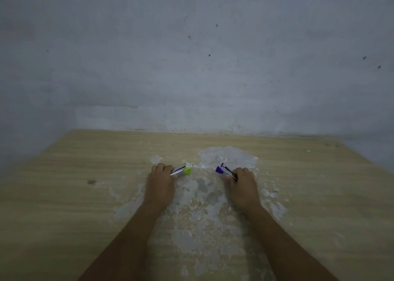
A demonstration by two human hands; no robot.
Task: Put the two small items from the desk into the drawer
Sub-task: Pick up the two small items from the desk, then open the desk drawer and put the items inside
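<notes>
Two small staplers lie near the middle of the wooden desk (74,195). My left hand (161,185) is closed around the rear of the green-tipped stapler (183,170), whose green end points right. My right hand (243,187) grips the rear of the purple-tipped stapler (223,170), whose purple end points left. Both staplers sit low at the desk surface; I cannot tell whether they touch it. No drawer is in view.
The desk's veneer is peeled in a wide whitish patch (228,156) around and between my hands, with loose flakes. A grey wall (191,67) rises right behind the desk's far edge. The desk's left edge runs diagonally at the left.
</notes>
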